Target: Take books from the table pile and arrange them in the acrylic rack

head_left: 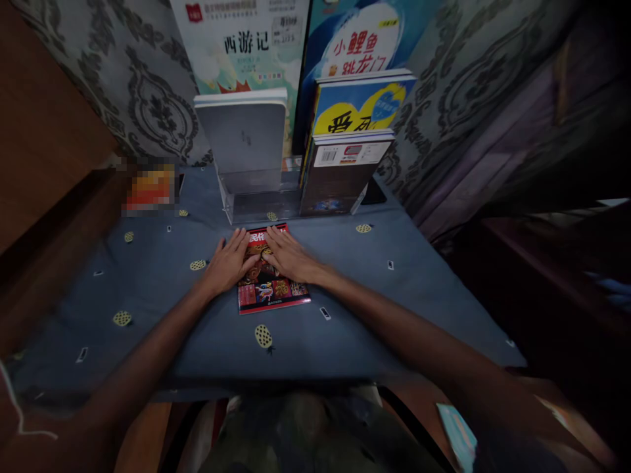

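A red and black book (275, 299) with Chinese characters and colourful pictures on its cover lies flat on the blue cloth. On its left edge rests my left hand (228, 264), fingers stretched out and pointing away from me. My right hand (290, 255) lies on the book's right side, also with its fingers extended. Both thumbs come close together over the middle of the cover, and the hands hide part of it. Just beyond the book stands a clear acrylic book stand (256, 205).
Upright in the stand are a grey book (246, 141), a dark-backed book (342, 177) and a blue-yellow book (362, 98). Taller picture books (246, 62) rise behind. The tablecloth (394, 315) has a pineapple print. Patterned wall covering (158, 105) borders the back; a pixelated patch sits left.
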The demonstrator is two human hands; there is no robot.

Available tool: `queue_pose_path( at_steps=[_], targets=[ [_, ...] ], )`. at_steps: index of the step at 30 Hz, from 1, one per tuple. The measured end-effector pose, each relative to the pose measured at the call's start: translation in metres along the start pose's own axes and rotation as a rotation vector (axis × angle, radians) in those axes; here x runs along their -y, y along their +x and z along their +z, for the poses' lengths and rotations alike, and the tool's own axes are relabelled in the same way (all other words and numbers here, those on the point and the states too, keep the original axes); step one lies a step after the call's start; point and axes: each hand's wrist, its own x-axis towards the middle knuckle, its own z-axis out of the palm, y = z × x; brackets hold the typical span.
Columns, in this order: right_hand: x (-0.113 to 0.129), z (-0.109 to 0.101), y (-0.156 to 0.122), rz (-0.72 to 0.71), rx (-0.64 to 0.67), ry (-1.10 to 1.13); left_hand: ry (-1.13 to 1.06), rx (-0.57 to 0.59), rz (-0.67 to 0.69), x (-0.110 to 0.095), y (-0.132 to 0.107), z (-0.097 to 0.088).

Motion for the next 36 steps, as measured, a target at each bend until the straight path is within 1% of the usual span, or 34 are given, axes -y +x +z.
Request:
queue_pose_path(
  at_steps=[3,5,8,11,13,17,20,23,26,29,32,36],
  targets=[
    [-0.001,-0.009,0.015,0.101,0.033,-0.022,-0.008,0.001,-0.008,0.000,-0.001,-0.001],
    [0.003,-0.012,0.017,0.160,0.027,-0.032,-0.008,0.003,-0.005,0.000,-0.001,-0.002],
    [0.008,-0.010,0.012,0.251,-0.026,-0.038,-0.014,0.014,-0.006,0.000,-0.002,-0.002],
    [0.011,-0.002,0.000,0.318,-0.063,-0.040,-0.026,0.025,-0.011,0.000,-0.002,-0.003],
    [0.013,0.003,-0.011,0.318,-0.082,-0.037,-0.033,0.024,-0.011,0.000,-0.002,-0.003],
    [0.021,0.008,-0.035,0.263,-0.109,-0.004,-0.031,0.029,-0.009,-0.002,-0.003,-0.004],
    [0.029,0.013,-0.052,0.249,-0.123,0.010,-0.003,0.036,-0.018,-0.004,-0.003,-0.004],
    [0.035,0.019,-0.066,0.234,-0.153,0.027,0.032,0.036,-0.023,-0.007,-0.002,-0.004],
    [0.040,0.024,-0.075,0.219,-0.187,0.043,0.042,0.061,-0.032,-0.012,-0.001,-0.006],
    [0.048,0.025,-0.083,0.216,-0.191,0.053,0.033,0.069,-0.044,-0.018,0.002,-0.008],
    [0.057,0.022,-0.091,0.210,-0.164,0.060,0.050,0.051,-0.049,-0.028,0.005,-0.008],
    [0.069,0.018,-0.106,0.195,-0.143,0.094,0.076,0.047,-0.011,-0.041,0.011,-0.006]
  ],
)
